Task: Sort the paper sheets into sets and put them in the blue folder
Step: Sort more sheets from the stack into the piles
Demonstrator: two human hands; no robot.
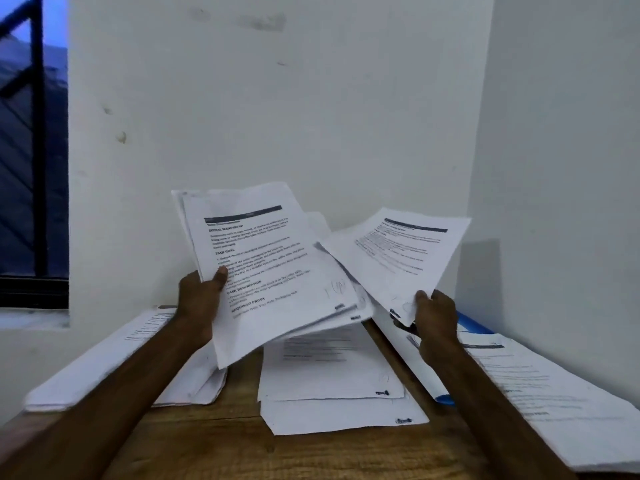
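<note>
Looking down through the head camera, the left hand [199, 299] gripped a fanned stack of sheets [277, 289] by its lower left edge, thumb pressed on the top page. The right hand [434, 317] pinched a single sheet [398, 258] at its bottom corner, held just beside the stack and overlapping its right edge. The blue folder [475, 324] lay on the wooden table [225, 445] at the right, mostly buried under a right pile [554, 393] of pages. A middle pile [332, 375] and a left pile [104, 362] lay nearby.

The stack looked loosely splayed, so I judged that pages could slide out and mix with the piles below. The lone sheet, held only at a corner, could sag or land on the wrong set (the pages looked nearly alike).

On the top page the headings read "INITIAL SCENE/SETUP", "TASK GOAL", "TASK DESCRIPTION" and "REQUIRED PROPS". The body text and a handwritten mark near the bottom were too blurred to read.
</note>
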